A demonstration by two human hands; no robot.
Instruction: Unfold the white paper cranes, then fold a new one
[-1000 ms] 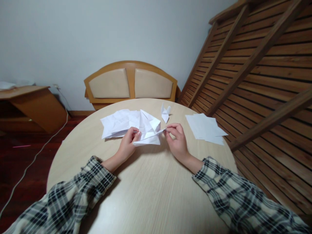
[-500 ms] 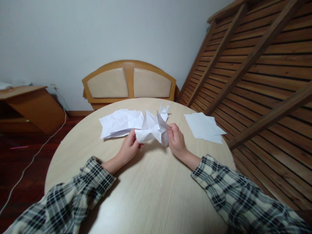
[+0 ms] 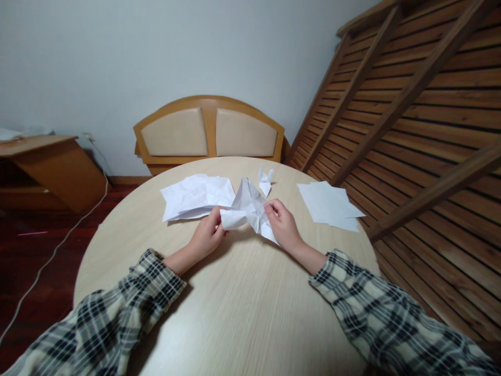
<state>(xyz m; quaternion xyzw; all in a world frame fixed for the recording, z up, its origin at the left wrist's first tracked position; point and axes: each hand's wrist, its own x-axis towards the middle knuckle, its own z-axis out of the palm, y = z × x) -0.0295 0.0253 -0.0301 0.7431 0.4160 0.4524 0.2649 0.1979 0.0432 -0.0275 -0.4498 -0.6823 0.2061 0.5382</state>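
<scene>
A creased, partly folded sheet of white paper point(image 3: 247, 201) is held between both hands just above the round table point(image 3: 242, 292). My left hand point(image 3: 206, 232) pinches its left edge, some fingers hidden beneath. At the right side, my right hand point(image 3: 284, 225) grips the paper with thumb and fingers. One peak of the paper stands up in the middle, and a flap slopes down near my right palm. Behind it sits a small folded paper figure point(image 3: 265, 180) with pointed tips.
Creased white sheets point(image 3: 195, 196) lie at the table's left back, close to my left hand. Flat paper sheets point(image 3: 326, 203) rest on the right. Beyond are a headboard point(image 3: 211, 125), a leaning slatted wood frame point(image 3: 410, 115) and a desk point(image 3: 58, 162).
The right part of the paper has opened and flattened downward, its upright right point gone. My right hand has shifted slightly with it, and the small figure behind is now in fuller view.
</scene>
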